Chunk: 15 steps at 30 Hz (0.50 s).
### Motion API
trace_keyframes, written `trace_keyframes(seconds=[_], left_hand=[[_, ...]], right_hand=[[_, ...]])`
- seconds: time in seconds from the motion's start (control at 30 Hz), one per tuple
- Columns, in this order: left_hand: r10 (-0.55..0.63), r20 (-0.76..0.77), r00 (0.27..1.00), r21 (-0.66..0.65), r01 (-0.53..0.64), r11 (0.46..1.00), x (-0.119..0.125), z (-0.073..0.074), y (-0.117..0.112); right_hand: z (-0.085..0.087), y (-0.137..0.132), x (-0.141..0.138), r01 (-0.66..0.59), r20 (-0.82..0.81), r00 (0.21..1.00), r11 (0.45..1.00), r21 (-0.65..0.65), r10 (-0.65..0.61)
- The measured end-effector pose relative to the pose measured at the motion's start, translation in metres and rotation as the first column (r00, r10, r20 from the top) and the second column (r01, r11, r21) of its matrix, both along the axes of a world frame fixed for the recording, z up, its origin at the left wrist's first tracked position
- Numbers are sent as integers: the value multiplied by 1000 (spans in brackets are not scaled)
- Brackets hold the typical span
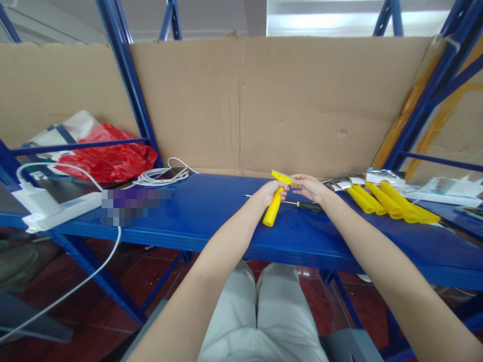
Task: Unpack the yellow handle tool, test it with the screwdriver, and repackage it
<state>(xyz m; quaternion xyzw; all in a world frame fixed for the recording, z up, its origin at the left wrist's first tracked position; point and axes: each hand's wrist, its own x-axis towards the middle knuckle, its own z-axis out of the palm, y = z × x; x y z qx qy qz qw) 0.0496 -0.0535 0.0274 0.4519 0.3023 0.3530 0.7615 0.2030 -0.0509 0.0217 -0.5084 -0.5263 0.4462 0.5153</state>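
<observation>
A yellow T-shaped tool (272, 210) with a thick round handle and a wide flat head is held just above the blue table; its exact kind is not plain. My left hand (269, 192) is closed around the handle close under the head. At the head's right end, the fingers of my right hand (308, 187) are pinched on it. Beneath my hands lies a screwdriver (310, 206) with a black grip, its shaft pointing left. To the right of my right arm, several yellow handles (383, 200) rest in a row, their far ends on silvery flat pieces.
The blue tabletop (211, 206) ends in a front edge above my legs. At left stand a white power strip (71, 211) with a plugged charger, coiled white cable (160, 177) and a red plastic bag (113, 156). Cardboard (294, 100) walls the back between blue posts.
</observation>
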Motion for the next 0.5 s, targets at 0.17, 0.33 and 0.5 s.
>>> trace_keyframes(seconds=[0.17, 0.33, 0.5], left_hand=[[-5, -29, 1000, 9, 5, 1000, -1, 2, -2], [-6, -32, 999, 21, 6, 1000, -1, 1, 0], [-17, -31, 999, 14, 18, 1000, -1, 1, 2]], right_hand=[[0, 1, -2, 49, -42, 998, 999, -11, -49], [3, -3, -4, 56, -75, 996, 998, -24, -57], [5, -6, -6, 82, -60, 995, 996, -20, -83]])
